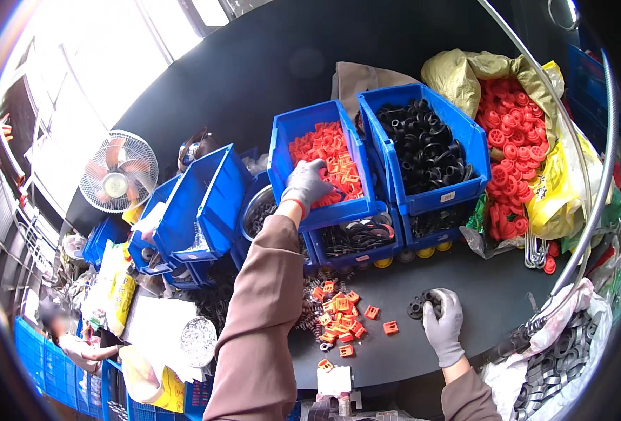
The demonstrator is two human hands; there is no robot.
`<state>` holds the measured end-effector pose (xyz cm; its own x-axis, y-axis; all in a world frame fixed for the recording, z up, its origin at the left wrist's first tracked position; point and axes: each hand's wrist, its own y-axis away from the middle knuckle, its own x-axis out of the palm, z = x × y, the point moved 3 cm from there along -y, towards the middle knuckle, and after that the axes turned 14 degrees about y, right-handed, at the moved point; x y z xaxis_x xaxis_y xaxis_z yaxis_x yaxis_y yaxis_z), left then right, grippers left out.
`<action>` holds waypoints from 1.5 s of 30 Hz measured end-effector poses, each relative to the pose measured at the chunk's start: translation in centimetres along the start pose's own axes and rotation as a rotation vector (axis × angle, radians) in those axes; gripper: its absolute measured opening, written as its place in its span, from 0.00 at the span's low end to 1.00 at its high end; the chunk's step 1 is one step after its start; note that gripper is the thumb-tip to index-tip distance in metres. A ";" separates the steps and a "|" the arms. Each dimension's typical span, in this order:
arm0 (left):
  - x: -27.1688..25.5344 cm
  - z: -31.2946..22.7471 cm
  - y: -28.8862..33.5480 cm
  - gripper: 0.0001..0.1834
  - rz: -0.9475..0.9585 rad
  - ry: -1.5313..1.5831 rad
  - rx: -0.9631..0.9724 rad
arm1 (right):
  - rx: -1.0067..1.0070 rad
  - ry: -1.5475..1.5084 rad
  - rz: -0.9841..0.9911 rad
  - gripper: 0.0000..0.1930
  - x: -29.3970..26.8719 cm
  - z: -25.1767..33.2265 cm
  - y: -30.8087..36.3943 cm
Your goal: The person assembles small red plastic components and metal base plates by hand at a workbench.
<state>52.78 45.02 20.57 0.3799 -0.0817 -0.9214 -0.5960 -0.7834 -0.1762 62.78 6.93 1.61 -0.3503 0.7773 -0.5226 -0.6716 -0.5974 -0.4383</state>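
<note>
My left hand (306, 185), in a grey glove, reaches over the front of a blue bin (280, 140) of orange-red plastic clips (324, 144). Its fingers bend down among the clips, and their tips are hidden. Low over the dark table on the right, my gloved right hand (444, 328) is closed around several small black round plastic parts (423, 304), which show past the thumb and fingers. Between my arms lies a loose pile of orange clips (341, 316), beside some metal springs (309, 302). A small white fixture (334, 380) sits at the near table edge, with an orange clip by it.
Right of the clip bin stands a blue bin (442, 205) of black flanged parts, above lower bins. A sack (458, 74) spills red wheel-shaped parts. Bags of black pieces (559, 361) lie near right, beside a metal pole (602, 189). A fan (117, 172) and another person (79, 347) are left.
</note>
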 end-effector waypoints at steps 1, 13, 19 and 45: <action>-0.6 0.3 0.6 0.32 -0.136 0.045 0.004 | -0.031 0.021 -0.013 0.14 0.0 0.0 0.2; 2.7 -3.1 21.5 0.20 0.086 0.494 0.513 | 0.041 0.006 0.013 0.13 0.3 -0.7 -0.3; 7.6 0.0 25.8 0.33 0.322 0.273 0.396 | -0.039 0.075 -0.038 0.13 0.9 -1.1 0.2; 5.9 -17.4 7.7 0.32 -0.276 -0.553 1.008 | -0.205 0.476 -0.163 0.24 0.4 0.2 -14.4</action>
<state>62.75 27.80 19.80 0.3731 0.4858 -0.7904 -0.9249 0.1275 -0.3583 72.15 15.85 7.90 0.1144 0.7162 -0.6885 -0.5345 -0.5398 -0.6503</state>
